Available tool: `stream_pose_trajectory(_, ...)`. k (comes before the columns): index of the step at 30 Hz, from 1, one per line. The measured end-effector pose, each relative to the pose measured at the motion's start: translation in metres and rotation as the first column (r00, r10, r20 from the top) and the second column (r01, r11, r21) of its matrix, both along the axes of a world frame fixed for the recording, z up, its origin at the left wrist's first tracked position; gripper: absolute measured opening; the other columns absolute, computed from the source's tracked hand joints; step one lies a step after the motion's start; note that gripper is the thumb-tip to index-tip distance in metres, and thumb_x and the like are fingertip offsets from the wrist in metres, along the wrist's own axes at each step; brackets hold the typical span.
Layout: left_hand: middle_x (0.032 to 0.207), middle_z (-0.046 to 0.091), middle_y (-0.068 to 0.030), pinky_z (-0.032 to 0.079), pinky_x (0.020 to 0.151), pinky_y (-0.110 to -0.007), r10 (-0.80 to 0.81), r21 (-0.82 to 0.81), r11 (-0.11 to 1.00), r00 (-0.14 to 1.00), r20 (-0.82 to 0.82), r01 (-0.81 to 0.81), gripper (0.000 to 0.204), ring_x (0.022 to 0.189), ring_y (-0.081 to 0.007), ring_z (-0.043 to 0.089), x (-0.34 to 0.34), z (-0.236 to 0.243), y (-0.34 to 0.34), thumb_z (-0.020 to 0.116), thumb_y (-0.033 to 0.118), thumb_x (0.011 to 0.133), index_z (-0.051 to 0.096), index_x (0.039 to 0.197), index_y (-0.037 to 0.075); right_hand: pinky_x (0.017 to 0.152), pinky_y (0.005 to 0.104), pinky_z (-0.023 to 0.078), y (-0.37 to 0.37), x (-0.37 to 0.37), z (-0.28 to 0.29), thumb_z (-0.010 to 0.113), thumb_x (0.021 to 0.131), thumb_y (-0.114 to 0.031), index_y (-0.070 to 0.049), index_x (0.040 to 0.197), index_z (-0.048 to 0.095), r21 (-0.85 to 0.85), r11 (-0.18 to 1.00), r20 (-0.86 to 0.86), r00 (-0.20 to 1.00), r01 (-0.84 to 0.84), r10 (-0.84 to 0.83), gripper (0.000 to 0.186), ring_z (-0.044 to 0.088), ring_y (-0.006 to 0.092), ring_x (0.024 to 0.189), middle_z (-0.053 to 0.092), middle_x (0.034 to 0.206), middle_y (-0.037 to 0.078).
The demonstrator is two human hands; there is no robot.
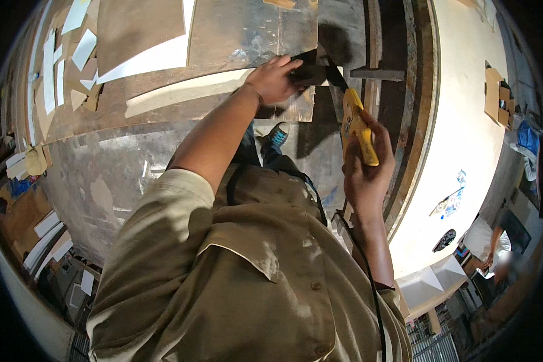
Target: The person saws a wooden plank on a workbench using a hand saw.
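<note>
My right hand [368, 157] grips the yellow handle [354, 120] of a hand saw, whose dark blade [335, 73] reaches up to the right end of a workbench [223, 30]. Just left of the blade my left hand [270, 79] has its fingers curled over a dark piece [309, 73], partly in shadow, on a long pale wooden strip [181, 90]. The strip lies along the bench's near edge.
Cut boards and white offcuts [84, 51] lie at upper left. Dark rails [374, 73] and a long pale panel [452, 145] with an open cardboard box [495, 96] run down the right. A co-worker [489, 247] is at far right. My feet [276, 137] show below the bench.
</note>
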State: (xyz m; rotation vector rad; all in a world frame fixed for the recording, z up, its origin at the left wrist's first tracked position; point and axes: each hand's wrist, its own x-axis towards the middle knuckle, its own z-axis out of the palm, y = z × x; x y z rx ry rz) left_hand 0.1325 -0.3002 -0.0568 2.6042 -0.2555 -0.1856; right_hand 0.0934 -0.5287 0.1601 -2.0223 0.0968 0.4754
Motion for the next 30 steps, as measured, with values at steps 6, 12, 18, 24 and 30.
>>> stream_pose_trajectory(6, 0.135, 0.051, -0.0059, 0.046, 0.1, -0.04, -0.241, 0.157, 0.963, 0.959, 0.148, 0.218, 0.053, 0.113, -0.0281, 0.051, 0.006, 0.016, 0.011, 0.068, 0.034, 0.091, 0.055, 0.137, 0.011, 0.093, 0.027, 0.045, -0.01, -0.013, -0.009, 0.051, 0.096, 0.005, 0.002, 0.137, 0.048, 0.113, 0.993, 0.075, 0.997, 0.012, -0.021, 0.042, 0.059, 0.0149, 0.107, 0.061, 0.123, 0.016)
stream_pose_trajectory(12, 0.139, 0.05, -0.005, 0.043, 0.103, -0.041, -0.244, 0.241, 0.948, 0.96, 0.141, 0.206, 0.061, 0.118, -0.0276, 0.049, 0.022, 0.022, 0.024, 0.063, 0.04, 0.094, 0.046, 0.148, 0.018, 0.099, 0.0298, 0.044, -0.002, -0.008, -0.015, 0.054, 0.094, 0.006, 0.003, 0.136, 0.049, 0.139, 0.99, 0.15, 0.988, 0.0, -0.021, 0.043, 0.058, 0.0178, 0.117, 0.061, 0.128, 0.017)
stream_pose_trajectory(18, 0.13, 0.049, -0.0106, 0.043, 0.103, -0.043, -0.119, 0.246, 0.963, 0.993, 0.016, 0.112, 0.061, 0.118, -0.0303, 0.048, 0.025, 0.035, -0.003, 0.065, 0.047, 0.091, 0.051, 0.14, 0.014, 0.1, 0.0314, 0.045, -0.005, -0.007, -0.011, 0.056, 0.099, -0.002, 0.003, 0.138, 0.049, 0.211, 0.973, -0.015, 0.996, 0.087, -0.086, 0.04, 0.058, 0.02, 0.12, 0.06, 0.129, 0.02)
stream_pose_trajectory(24, 0.128, 0.05, -0.0101, 0.044, 0.103, -0.042, -0.119, 0.221, 0.972, 0.978, 0.171, 0.08, 0.06, 0.12, -0.0287, 0.047, 0.046, 0.022, 0.006, 0.066, 0.044, 0.091, 0.054, 0.136, 0.007, 0.094, 0.0332, 0.05, 0.006, 0.002, -0.027, 0.06, 0.099, -0.013, 0.004, 0.137, 0.049, 0.154, 0.988, 0.155, 0.986, 0.03, -0.054, 0.043, 0.063, 0.022, 0.111, 0.065, 0.122, 0.021)
stream_pose_trajectory(30, 0.124, 0.051, -0.0088, 0.045, 0.102, -0.041, -0.142, 0.223, 0.968, 0.984, 0.104, 0.116, 0.053, 0.117, -0.0273, 0.049, 0.048, 0.026, 0.002, 0.066, 0.042, 0.091, 0.057, 0.137, 0.015, 0.097, 0.0318, 0.047, -0.007, 0.001, -0.026, 0.058, 0.1, -0.01, 0.004, 0.138, 0.048, 0.174, 0.985, 0.188, 0.981, 0.008, -0.041, 0.042, 0.06, 0.0205, 0.115, 0.06, 0.127, 0.022)
